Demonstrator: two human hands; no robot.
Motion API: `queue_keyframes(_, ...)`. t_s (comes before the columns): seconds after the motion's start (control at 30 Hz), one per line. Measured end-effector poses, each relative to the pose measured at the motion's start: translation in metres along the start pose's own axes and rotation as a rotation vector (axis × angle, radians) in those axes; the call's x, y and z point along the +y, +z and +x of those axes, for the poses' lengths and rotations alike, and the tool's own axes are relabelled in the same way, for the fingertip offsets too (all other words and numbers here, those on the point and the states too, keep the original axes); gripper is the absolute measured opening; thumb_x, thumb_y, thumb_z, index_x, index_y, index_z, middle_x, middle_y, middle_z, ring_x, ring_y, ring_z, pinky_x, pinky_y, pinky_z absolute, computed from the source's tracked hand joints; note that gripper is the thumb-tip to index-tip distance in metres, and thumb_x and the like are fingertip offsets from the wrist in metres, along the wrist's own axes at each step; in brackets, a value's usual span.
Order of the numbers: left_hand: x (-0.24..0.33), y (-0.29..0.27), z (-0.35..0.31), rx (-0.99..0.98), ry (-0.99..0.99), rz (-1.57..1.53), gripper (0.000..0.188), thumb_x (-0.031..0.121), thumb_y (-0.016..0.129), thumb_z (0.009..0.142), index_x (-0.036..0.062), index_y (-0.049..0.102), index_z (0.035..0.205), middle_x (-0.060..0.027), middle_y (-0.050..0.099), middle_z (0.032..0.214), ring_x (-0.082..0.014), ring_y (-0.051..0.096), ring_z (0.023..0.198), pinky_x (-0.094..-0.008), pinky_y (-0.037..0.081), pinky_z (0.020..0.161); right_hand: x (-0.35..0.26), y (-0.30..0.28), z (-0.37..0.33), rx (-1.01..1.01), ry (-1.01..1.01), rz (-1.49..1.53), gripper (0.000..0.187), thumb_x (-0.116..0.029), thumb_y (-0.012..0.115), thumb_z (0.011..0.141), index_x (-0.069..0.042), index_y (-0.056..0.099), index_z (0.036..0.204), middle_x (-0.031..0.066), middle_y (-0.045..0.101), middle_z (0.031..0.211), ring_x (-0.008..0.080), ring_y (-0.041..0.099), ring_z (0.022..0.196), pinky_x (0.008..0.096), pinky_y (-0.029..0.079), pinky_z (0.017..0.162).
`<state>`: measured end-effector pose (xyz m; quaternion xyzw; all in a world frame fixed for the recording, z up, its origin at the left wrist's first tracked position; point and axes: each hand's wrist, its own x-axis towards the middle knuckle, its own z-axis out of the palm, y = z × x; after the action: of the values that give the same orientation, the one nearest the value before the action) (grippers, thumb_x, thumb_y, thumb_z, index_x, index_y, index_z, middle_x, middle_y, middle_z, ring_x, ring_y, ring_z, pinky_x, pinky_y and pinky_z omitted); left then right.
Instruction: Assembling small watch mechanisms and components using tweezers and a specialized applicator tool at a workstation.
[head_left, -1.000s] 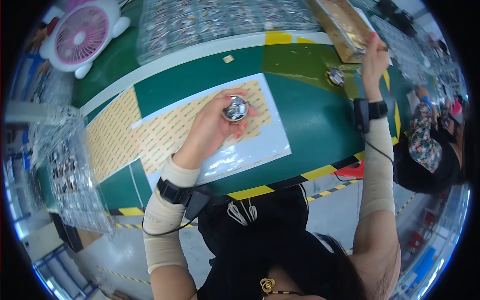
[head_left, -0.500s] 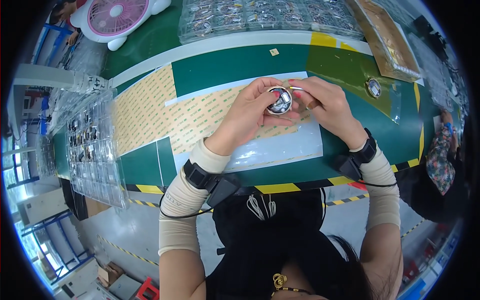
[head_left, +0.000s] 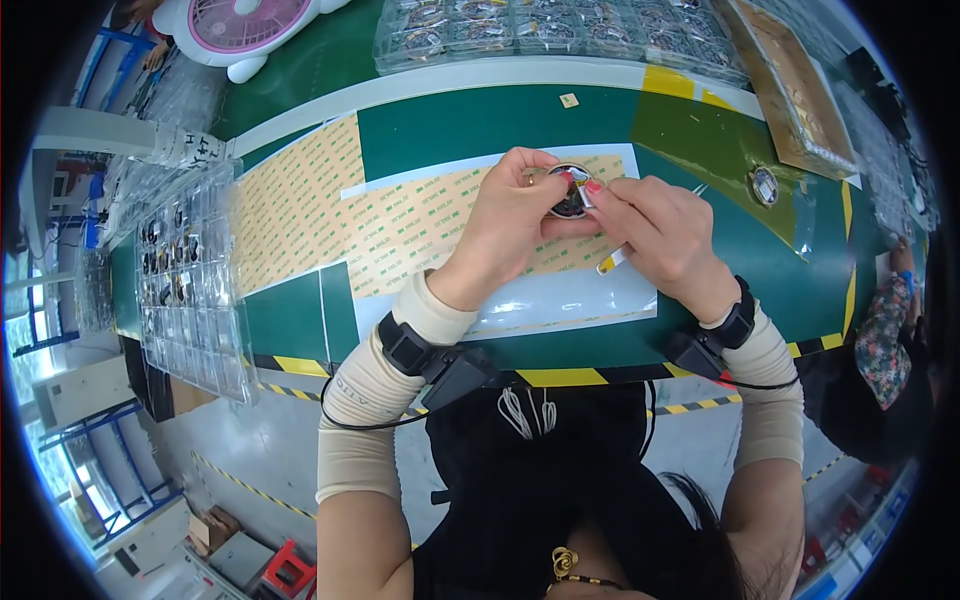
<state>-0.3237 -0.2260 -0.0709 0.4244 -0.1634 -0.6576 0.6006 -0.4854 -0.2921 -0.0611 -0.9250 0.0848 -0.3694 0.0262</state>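
My left hand [head_left: 505, 225] is closed round a small round electronic unit [head_left: 570, 208], a pale-rimmed disc with dark and silvery parts inside. Its thumb presses on the unit's face. The fingertips of my right hand [head_left: 655, 225] are pinched together at the unit's right side, beside a small whitish piece. A slim tool with a yellow and white end [head_left: 612, 260] sticks out below the right fingers; the rest of it is mostly hidden in that hand. Beneath both hands lies a tan sheet of adhesive pieces with green print [head_left: 400, 235].
Another round unit [head_left: 763, 185] lies on a yellowish film [head_left: 700, 150] at the right. Clear compartment trays stand at the back [head_left: 560, 35] and left [head_left: 195, 290]. A cardboard box [head_left: 790, 95] is at the back right, a pink and white fan [head_left: 250, 22] at the back left.
The slim tool has swung from pointing at the unit to hanging below my right hand. My right fingertips have moved in onto the unit. The view has shifted slightly.
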Motion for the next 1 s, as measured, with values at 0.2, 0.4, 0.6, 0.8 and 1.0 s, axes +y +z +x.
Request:
queue_keyframes(0.2,-0.009,0.006,-0.004,0.085,0.09,0.09,0.021,-0.003,0.047,0.085,-0.0011,0.035,0.102,-0.0141,0.055,0.093,-0.0184,0.061,0.081,-0.0303,0.057,0.069,-0.001,0.013,-0.001,0.065,0.001,-0.023,0.027,0.0,0.07,0.061,-0.002,0.063,0.088,0.0077,0.058,0.078,0.0192,0.058,0.061,0.0265,0.044,0.047)
queue_keyframes(0.4,-0.006,0.005,-0.01,-0.05,0.189,0.061,0.023,-0.006,0.045,0.084,-0.0009,0.035,0.104,-0.0128,0.057,0.093,-0.0169,0.061,0.085,-0.0276,0.055,0.072,-0.002,0.02,-0.002,0.127,0.075,0.008,0.028,0.001,0.07,0.061,-0.002,0.063,0.088,0.0075,0.056,0.077,0.0197,0.057,0.06,0.0262,0.044,0.047)
queue_keyframes(0.6,-0.004,0.007,-0.009,-0.133,0.26,0.117,0.025,-0.008,0.045,0.084,0.0,0.035,0.105,-0.0134,0.058,0.096,-0.0176,0.061,0.088,-0.027,0.055,0.074,-0.011,0.005,0.01,0.084,0.434,0.305,0.021,0.003,0.068,0.069,-0.002,0.064,0.089,0.0033,0.056,0.082,0.0121,0.055,0.062,0.0231,0.043,0.05)
queue_keyframes(0.8,-0.009,0.008,-0.009,-0.228,0.318,0.216,0.026,-0.011,0.048,0.082,0.0004,0.037,0.103,-0.0137,0.058,0.099,-0.0162,0.06,0.09,-0.0264,0.053,0.076,0.003,-0.008,0.004,-0.073,0.877,0.774,0.019,0.003,0.065,0.074,-0.001,0.063,0.093,-0.0009,0.057,0.094,0.0034,0.052,0.068,0.0182,0.043,0.057)
queue_keyframes(1.0,-0.013,0.007,-0.01,-0.253,0.349,0.352,0.023,-0.009,0.05,0.082,0.0002,0.038,0.1,-0.0119,0.057,0.097,-0.0144,0.058,0.093,-0.0267,0.053,0.078,0.003,-0.01,0.002,-0.114,0.97,0.978,0.02,0.003,0.066,0.074,0.003,0.06,0.093,0.0016,0.061,0.092,0.0037,0.054,0.068,0.0161,0.044,0.059)
